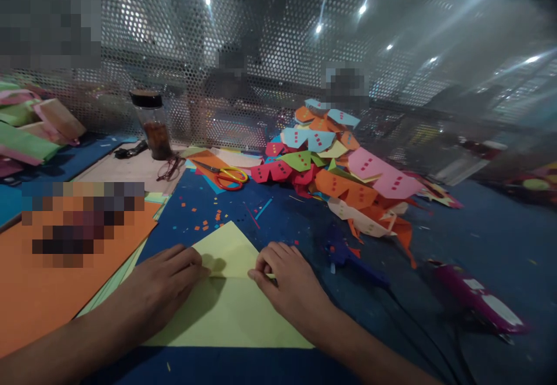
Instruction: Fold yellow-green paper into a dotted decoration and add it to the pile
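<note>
A pale yellow sheet of paper [237,315] lies on the blue table in front of me, its pointed corner facing away. A crease or folded edge runs across it between my hands. My left hand [174,272] grips the paper at the left end of that line, fingers curled and pressed together. At the right end, my right hand [285,272] pinches the paper between thumb and curled fingers. Both forearms reach in from the bottom of the view.
Orange sheets [117,257] are stacked at left. Behind are scissors [228,177], a jar of dark liquid [156,133] and eyeglasses [169,167]. Folded paper shapes [348,185] pile up at right, near a blue glue gun [352,257] with a cord and a purple tool [476,295].
</note>
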The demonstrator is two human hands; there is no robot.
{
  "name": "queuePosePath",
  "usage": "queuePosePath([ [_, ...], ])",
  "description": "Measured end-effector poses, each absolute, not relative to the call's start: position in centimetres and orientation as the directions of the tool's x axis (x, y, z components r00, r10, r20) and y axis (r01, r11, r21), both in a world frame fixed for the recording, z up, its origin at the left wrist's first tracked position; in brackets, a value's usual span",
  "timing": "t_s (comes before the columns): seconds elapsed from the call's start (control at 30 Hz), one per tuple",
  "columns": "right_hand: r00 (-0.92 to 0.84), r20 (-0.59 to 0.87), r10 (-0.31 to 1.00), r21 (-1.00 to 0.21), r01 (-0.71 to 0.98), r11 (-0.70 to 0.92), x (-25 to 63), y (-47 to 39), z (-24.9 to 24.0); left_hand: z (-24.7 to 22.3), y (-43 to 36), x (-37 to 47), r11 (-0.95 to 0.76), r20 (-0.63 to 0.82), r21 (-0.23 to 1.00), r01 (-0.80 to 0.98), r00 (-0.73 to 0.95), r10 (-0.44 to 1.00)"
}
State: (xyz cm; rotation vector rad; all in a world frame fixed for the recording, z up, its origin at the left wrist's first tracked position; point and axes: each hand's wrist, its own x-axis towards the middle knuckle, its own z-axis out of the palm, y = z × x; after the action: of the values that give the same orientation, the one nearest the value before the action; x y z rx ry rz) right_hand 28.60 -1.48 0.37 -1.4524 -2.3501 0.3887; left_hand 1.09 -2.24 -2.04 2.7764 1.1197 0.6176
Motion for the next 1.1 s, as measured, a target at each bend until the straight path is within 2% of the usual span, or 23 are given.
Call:
queuePosePath([
  [0.37,-0.427,0.149,0.892,-0.386,0.805,0.450,28.5,-1.6,0.5,-1.9,-2.4,1.5,-0.758,0.356,0.175,0.628,0.678,0.643],
  [0.63,-0.446,0.161,0.880,-0.361,0.804,0.473,28.6,-1.4,0.3,-2.0,-2.8,2.3,-0.758,0.387,0.233,0.609,0.657,0.647],
  [0.87,-0.455,0.175,0.873,-0.339,0.804,0.488,28.6,-1.6,0.2,-1.1,-2.9,2.6,-0.768,0.295,0.142,0.624,0.714,0.635],
  [1.1,-0.461,0.164,0.872,-0.318,0.812,0.489,28.4,-1.6,0.5,-1.4,-3.1,3.3,-0.758,0.301,0.175,0.629,0.699,0.649],
])
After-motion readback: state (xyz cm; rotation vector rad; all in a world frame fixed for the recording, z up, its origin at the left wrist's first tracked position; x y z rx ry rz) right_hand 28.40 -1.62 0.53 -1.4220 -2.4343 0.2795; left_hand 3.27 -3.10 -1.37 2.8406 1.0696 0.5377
